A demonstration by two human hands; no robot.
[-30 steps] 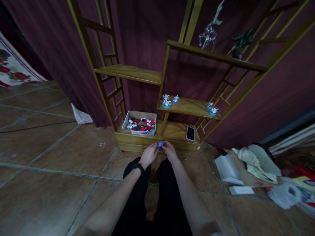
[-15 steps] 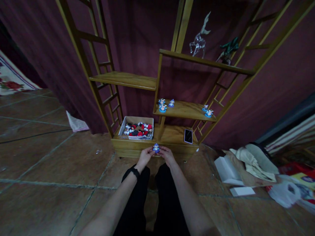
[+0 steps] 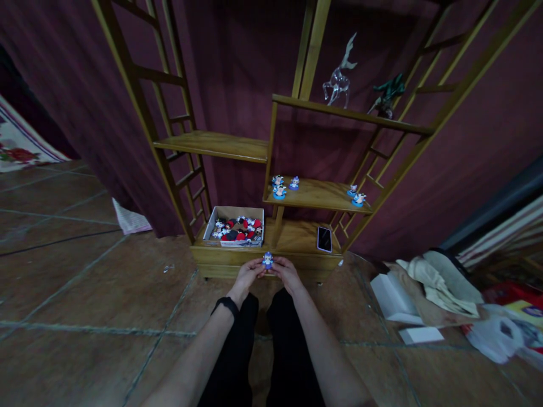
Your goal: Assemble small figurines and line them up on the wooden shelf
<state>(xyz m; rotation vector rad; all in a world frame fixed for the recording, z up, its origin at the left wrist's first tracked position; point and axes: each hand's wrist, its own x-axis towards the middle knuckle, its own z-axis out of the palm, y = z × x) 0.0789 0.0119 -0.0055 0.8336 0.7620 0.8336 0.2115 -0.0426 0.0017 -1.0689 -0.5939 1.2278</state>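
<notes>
Between my two hands is a small purple and white figurine (image 3: 267, 260), held upright in front of the shelf unit's base. My left hand (image 3: 250, 273) pinches it from the left, and my right hand (image 3: 285, 272) grips it from the right. Just beyond, an open cardboard box (image 3: 207, 232) holds many small red, white and dark figurines. On the middle shelf (image 3: 316, 195) stand two blue-based figurines (image 3: 279, 192) and a purple figurine (image 3: 294, 183) at the left. Two more figurines (image 3: 358, 199) stand at its right end.
A phone (image 3: 324, 239) lies on the lowest shelf. Higher up stand a clear deer ornament (image 3: 338, 82) and a dark green statuette (image 3: 388, 93). White boxes (image 3: 394, 299), cloth (image 3: 445, 282) and a plastic bag (image 3: 494, 336) lie on the floor at right.
The view has tipped slightly upward, so the shelves sit lower in the picture. Both hands still hold the figurine, which is turned or tilted slightly differently.
</notes>
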